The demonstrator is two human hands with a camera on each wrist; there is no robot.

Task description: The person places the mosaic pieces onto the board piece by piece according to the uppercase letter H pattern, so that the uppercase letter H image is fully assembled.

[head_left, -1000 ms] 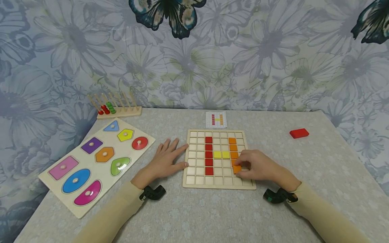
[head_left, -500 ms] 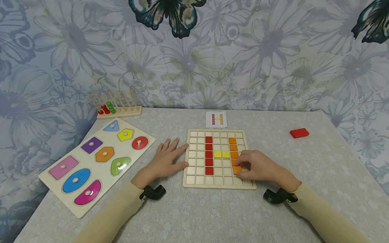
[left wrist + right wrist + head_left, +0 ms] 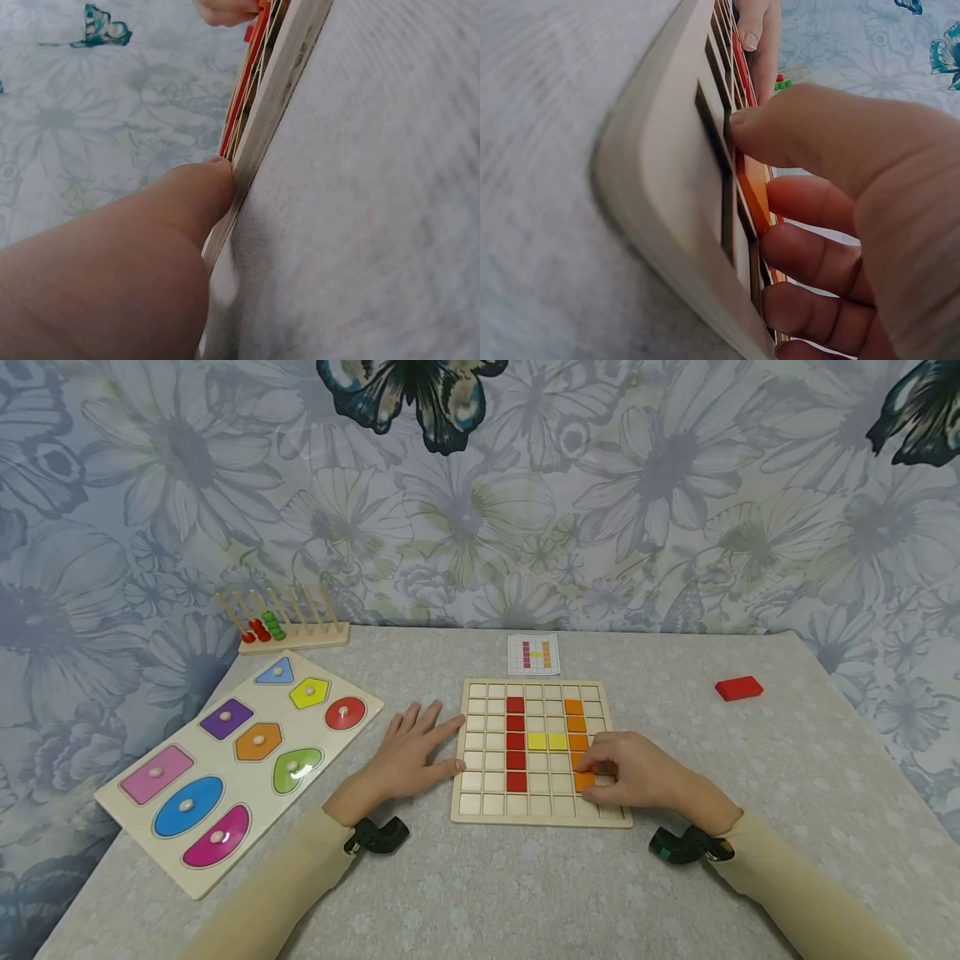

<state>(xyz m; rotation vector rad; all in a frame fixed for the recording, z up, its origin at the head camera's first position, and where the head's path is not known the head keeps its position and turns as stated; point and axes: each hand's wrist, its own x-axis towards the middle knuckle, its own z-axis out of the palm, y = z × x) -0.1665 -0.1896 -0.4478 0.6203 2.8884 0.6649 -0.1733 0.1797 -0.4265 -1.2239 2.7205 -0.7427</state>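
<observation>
On the table lies a wooden grid board (image 3: 540, 820) with square cells. It bears a column of red tiles (image 3: 516, 742), two yellow tiles (image 3: 537, 741) and a column of orange tiles (image 3: 576, 724). My right hand (image 3: 645, 771) pinches the lowest orange tile (image 3: 583, 782) at its cell, thumb on the near side and fingers beyond. From the right wrist view, that orange tile (image 3: 754, 191) shows between thumb and fingers, partly covered. My left hand (image 3: 412, 752) rests with fingers spread at the board's left edge; its thumb (image 3: 214, 180) touches that edge.
A pattern card (image 3: 533, 656) lies behind the board. To the right is a red block (image 3: 738, 688). A knobbed shape puzzle (image 3: 240, 760) lies on the left, with a wooden peg counter (image 3: 296, 637) carrying red and green beads behind it. A papered wall rises behind the table.
The lowest orange tile has shifted slightly and sits lower in its cell, still in my right fingers. My left hand has stayed put.
</observation>
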